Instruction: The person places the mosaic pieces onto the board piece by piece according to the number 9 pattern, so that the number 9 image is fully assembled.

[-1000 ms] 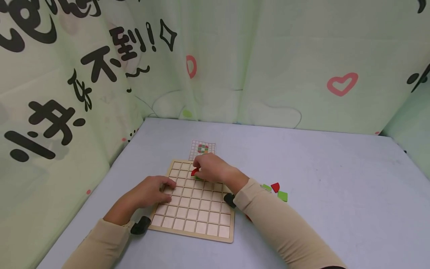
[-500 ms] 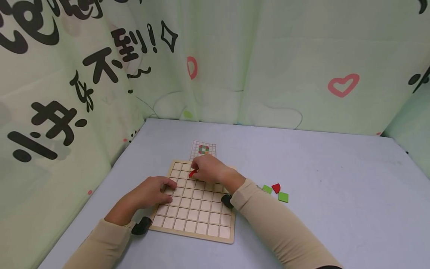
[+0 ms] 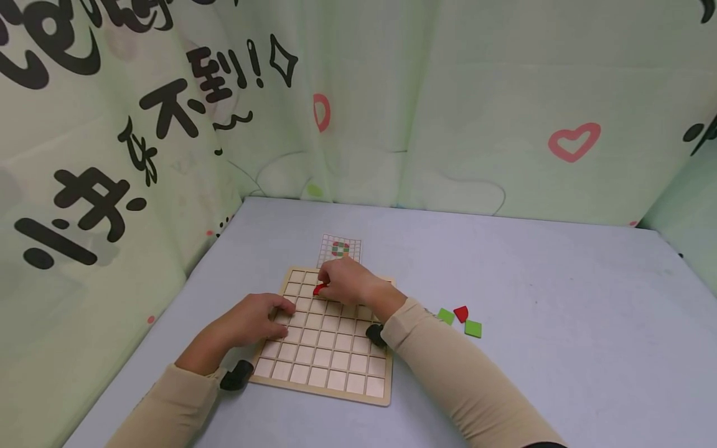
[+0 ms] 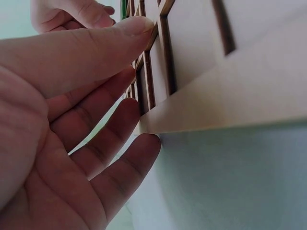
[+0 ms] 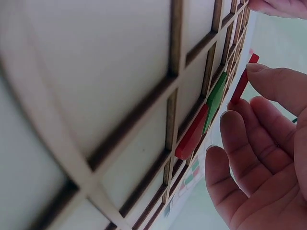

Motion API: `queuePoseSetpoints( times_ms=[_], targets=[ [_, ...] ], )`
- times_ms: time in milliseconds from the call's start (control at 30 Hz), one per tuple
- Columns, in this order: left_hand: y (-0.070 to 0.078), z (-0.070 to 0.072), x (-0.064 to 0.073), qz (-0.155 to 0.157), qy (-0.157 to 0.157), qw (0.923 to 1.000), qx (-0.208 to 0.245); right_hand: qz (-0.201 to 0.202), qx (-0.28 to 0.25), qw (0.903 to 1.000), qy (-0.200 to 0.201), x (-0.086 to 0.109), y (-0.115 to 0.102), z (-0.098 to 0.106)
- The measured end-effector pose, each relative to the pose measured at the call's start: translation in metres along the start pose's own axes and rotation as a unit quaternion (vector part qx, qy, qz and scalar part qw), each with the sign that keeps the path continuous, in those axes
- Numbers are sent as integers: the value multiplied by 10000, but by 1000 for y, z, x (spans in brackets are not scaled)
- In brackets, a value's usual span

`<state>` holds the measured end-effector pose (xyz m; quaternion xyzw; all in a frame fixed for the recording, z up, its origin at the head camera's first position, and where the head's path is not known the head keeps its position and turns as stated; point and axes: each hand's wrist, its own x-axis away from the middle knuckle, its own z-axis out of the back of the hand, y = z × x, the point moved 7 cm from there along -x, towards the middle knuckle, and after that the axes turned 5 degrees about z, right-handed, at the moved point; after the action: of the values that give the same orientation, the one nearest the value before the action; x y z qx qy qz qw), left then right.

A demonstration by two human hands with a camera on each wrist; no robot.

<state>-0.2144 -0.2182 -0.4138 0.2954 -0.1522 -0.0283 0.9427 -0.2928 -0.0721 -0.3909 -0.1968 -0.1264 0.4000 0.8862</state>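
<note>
Between thumb and fingertips my right hand [image 3: 350, 280] pinches a red tile [image 5: 243, 84] with a curved edge, held close over the far left part of the wooden grid board [image 3: 322, 356]. In the right wrist view a green tile [image 5: 216, 98] and another red tile [image 5: 193, 134] lie in board cells just below that hand; the head view hides them behind it. My left hand [image 3: 252, 320] rests at the board's left edge, fingers loosely extended, with the thumb over the grid and the fingertips at the wooden rim [image 4: 230, 100].
Beyond the board lies a small printed grid card [image 3: 339, 247] with a red and green pattern, partly covered by my right hand. Right of the forearm, two green tiles [image 3: 473, 328] and a red tile [image 3: 461, 313] lie on the white table [image 3: 532, 280]. Curtains [image 3: 476, 112] surround the table.
My right hand has shifted slightly left over the board with the red tile. The left hand stays at the board's edge.
</note>
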Motion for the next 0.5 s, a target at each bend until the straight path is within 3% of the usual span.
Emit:
queuePoseSetpoints(
  times_ms=[500],
  targets=[
    [1, -1, 1, 27, -15, 10000, -15, -114, 30, 9999, -81, 0, 1, -4]
  ],
)
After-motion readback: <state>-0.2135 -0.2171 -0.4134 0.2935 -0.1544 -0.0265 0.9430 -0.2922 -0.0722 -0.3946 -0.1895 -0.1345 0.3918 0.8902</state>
